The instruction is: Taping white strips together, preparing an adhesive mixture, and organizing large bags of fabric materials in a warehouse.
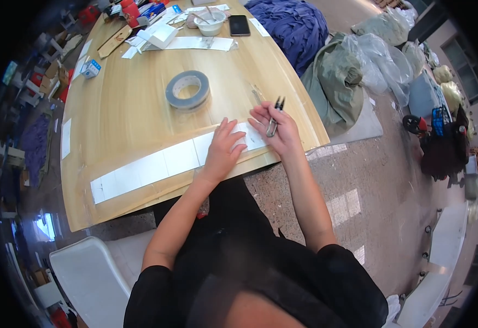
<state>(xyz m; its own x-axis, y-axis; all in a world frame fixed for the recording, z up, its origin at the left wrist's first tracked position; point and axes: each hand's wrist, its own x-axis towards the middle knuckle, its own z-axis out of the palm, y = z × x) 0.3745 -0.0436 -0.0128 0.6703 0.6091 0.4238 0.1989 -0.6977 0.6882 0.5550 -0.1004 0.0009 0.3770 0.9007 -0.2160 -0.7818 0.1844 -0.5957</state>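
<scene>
A long strip of white paper-like pieces (pixel 146 165) lies along the near edge of the wooden table (pixel 129 109). My left hand (pixel 222 152) rests on it right of its middle, fingers stretched out and somewhat spread, with nothing visible in them. Over the strip's right end, my right hand (pixel 286 134) is closed around a pair of thread snips (pixel 272 127), their dark tips pointing away from me. Part of the strip is covered by my hands. Beyond my left hand lies a large roll of clear tape (pixel 199 99).
At the table's far end are a white bowl (pixel 210 26) with a spoon, a dark phone (pixel 239 25), papers and a red bottle (pixel 130 12). A small blue-white box (pixel 90 69) stands at the left edge. Blue fabric (pixel 291 30) and a grey-green sack (pixel 334 82) flank the right side.
</scene>
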